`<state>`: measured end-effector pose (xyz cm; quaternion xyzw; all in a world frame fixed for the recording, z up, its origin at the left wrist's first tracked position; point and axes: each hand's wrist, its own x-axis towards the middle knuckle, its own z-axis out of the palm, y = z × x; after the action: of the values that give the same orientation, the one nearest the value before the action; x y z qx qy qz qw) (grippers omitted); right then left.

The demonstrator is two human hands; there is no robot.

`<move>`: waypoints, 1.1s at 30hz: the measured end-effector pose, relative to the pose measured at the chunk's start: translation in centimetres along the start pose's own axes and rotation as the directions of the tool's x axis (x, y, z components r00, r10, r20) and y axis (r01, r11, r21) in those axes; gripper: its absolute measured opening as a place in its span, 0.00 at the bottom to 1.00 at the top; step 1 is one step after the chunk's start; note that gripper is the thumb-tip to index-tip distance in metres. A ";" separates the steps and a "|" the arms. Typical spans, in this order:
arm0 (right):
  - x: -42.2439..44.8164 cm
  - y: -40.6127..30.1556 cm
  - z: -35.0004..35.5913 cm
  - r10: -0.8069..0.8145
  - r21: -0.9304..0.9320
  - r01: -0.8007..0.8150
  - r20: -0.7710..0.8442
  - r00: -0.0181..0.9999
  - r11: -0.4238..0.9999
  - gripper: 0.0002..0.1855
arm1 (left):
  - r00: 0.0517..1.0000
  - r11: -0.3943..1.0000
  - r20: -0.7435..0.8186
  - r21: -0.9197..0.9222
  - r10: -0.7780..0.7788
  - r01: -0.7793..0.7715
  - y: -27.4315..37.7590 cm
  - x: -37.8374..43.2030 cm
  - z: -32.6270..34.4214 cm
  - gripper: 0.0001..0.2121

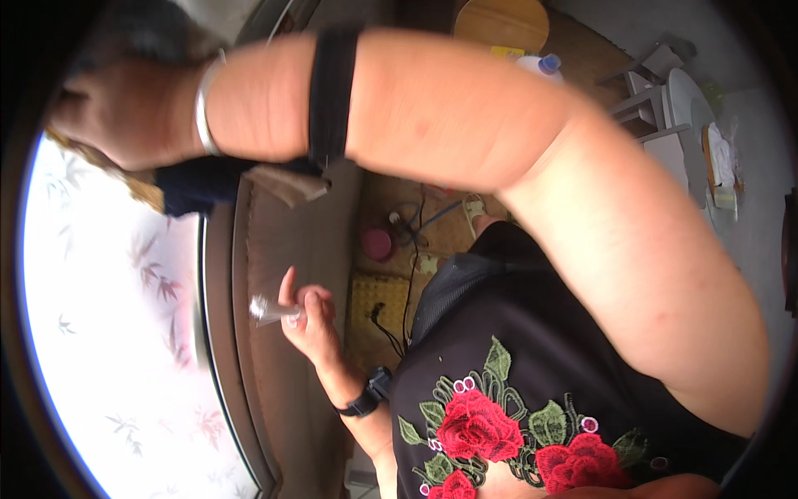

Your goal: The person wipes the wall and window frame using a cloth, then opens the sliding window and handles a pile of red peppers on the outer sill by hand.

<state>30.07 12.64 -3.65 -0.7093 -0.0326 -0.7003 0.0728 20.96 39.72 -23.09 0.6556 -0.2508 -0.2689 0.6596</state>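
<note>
My left hand (313, 317), with a black watch on its wrist, pinches a small clear, shiny plastic piece (269, 310). Its index finger points upward. Blurred by motion, my right hand (118, 115) reaches far to the upper left, beside a bright patterned window pane (106, 280). Navy cloth (196, 186) and a brown-gold edge of cloth (144, 190) show just under that hand. Whether its fingers hold anything is hidden. A silver bangle (202, 112) and a black band (333, 93) circle my right forearm, which crosses the upper view.
A brown padded surface (293, 280) runs along the window. On the floor are a pink round object (377, 244), cables (414, 227) and a yellow textured mat (381, 299). Behind my right arm stand a blue-capped bottle (548, 64), a round wooden top (502, 24) and grey furniture (670, 146).
</note>
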 end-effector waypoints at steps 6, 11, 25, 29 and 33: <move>-4.1 -5.8 -8.4 0.358 0.179 -0.399 0.223 0.907 0.899 0.13 | 0.994 0.993 -0.111 -0.111 0.016 -0.028 2.5 -1.0 0.3 0.26; -9.8 -7.0 -12.5 0.665 0.172 -0.794 0.460 0.588 0.583 0.07 | 0.997 0.998 -0.069 -0.061 0.022 -0.026 1.5 -1.0 1.3 0.28; -12.6 3.1 -22.0 0.409 0.197 -0.977 0.901 0.147 -0.083 0.19 | 0.994 1.000 -0.105 0.010 -0.005 0.006 2.8 3.2 13.8 0.11; -14.6 10.6 -25.2 0.302 0.098 -0.992 0.951 0.071 -0.076 0.32 | 0.972 0.992 -0.231 -0.108 0.037 -0.063 5.4 5.6 20.5 0.11; -20.9 15.3 -27.3 0.152 -0.165 -0.960 0.968 -0.201 -0.225 0.54 | 0.985 0.950 -0.170 -0.301 0.027 -0.078 7.9 7.6 26.5 0.19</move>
<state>5.02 -5.35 -25.16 -0.6079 0.0852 0.0691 0.7864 8.61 15.14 -14.95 0.5581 -0.1685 -0.2321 0.7786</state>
